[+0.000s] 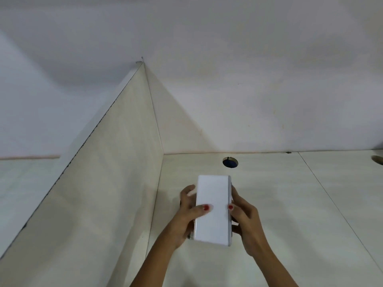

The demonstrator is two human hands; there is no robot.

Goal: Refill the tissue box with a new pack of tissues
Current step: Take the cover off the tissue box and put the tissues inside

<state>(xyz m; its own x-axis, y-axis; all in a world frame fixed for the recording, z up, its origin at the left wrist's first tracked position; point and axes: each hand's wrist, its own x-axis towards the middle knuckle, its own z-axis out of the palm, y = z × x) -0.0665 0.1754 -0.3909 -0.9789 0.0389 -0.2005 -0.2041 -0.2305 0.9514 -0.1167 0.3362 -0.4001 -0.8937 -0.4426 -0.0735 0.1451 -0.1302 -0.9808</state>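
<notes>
Now both hands on tissue box (213, 210).

The tissue box (213, 210) is a plain white, smooth oblong, its blank face turned up, long axis pointing away, gripped on both long sides.

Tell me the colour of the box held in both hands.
White, with a grey edge along its right side; the box shows in the head view.

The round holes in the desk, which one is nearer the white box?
The cable hole just beyond the white box, held in the left hand and right hand. The other hole is cut off at the right edge.
</notes>
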